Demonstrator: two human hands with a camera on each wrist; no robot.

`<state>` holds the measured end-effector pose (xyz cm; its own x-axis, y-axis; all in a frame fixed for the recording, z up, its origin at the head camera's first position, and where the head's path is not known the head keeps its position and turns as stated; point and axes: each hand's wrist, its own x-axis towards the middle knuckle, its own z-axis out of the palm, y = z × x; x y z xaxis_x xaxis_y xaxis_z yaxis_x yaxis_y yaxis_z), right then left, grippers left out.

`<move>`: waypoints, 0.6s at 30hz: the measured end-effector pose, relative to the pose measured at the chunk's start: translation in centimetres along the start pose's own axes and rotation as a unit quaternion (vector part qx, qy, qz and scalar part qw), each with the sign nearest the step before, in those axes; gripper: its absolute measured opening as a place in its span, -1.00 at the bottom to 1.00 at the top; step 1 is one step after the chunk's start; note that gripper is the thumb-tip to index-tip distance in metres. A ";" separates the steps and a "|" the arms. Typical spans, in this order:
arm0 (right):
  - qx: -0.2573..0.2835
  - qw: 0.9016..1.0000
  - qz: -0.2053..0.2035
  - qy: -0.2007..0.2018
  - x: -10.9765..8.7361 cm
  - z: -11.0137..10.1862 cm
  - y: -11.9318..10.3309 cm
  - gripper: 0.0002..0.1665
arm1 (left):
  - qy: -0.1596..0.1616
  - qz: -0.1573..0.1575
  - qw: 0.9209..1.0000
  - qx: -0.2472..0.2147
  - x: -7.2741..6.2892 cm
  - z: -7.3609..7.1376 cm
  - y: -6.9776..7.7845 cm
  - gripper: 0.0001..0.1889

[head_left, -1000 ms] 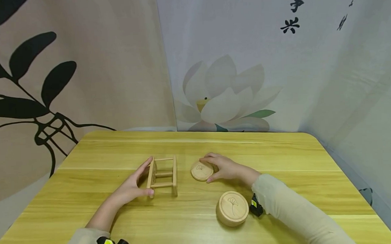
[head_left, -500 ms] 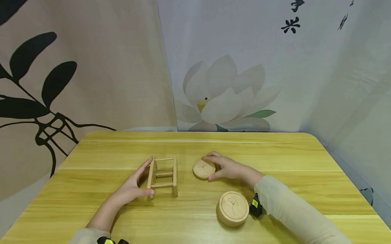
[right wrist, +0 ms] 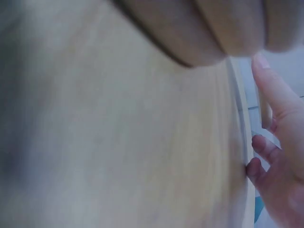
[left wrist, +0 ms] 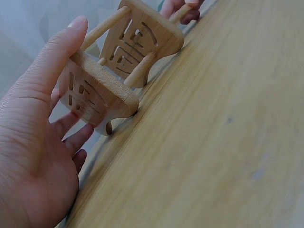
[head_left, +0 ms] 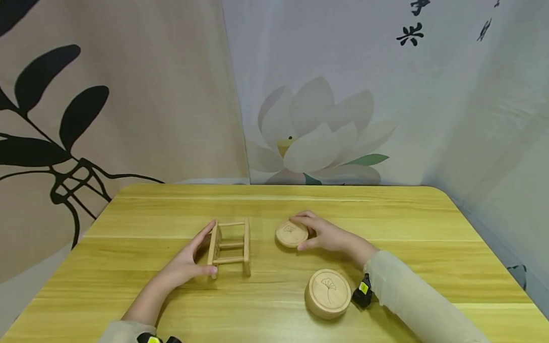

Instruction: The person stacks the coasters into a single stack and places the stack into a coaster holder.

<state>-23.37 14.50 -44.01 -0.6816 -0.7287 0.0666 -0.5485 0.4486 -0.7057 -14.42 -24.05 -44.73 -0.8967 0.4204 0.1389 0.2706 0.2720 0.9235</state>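
Note:
My left hand [head_left: 182, 265] holds the near-side end panel of a small wooden coaster rack [head_left: 247, 245], thumb on one edge and fingers on the other. In the left wrist view the rack [left wrist: 145, 40] stands on the table, two cut-out panels joined by thin dowels. To its right, my right hand [head_left: 324, 235] pinches a round wooden coaster [head_left: 291, 233] with an engraved ginkgo leaf. The coaster is slightly tilted, a shadow beneath it. In the right wrist view its thin edge [right wrist: 264, 109] shows beside my right hand [right wrist: 285, 156].
A stack of matching round coasters [head_left: 328, 294] stands nearer me, beside my right wrist; its rounded edges fill the top of the right wrist view. The wooden table [head_left: 243, 324] reaches back to a printed curtain [head_left: 185, 94] with plant and lotus pictures.
My right hand has moved the coaster a little right and up from the table, tilting it. My left hand and the rack stay where they were.

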 end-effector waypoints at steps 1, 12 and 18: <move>0.000 1.000 0.000 0.001 -0.1 0.0 0.0 -0.05 | 0.000 -0.001 1.000 0.001 0.0 0.0 0.0 0.13; 0.007 1.000 0.005 0.025 -1.2 -0.5 -0.5 -0.05 | 0.000 -0.001 1.000 0.003 0.0 0.0 0.1 0.15; 0.014 0.999 0.009 0.046 -1.8 -0.8 -0.7 -0.05 | 0.002 -0.004 1.000 0.002 0.0 0.0 0.1 0.15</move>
<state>-22.13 15.90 -43.08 -0.7339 -0.6690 0.1177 -0.5226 0.4455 -0.7269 -14.34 -24.04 -44.62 -0.9000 0.4152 0.1329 0.2647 0.2783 0.9233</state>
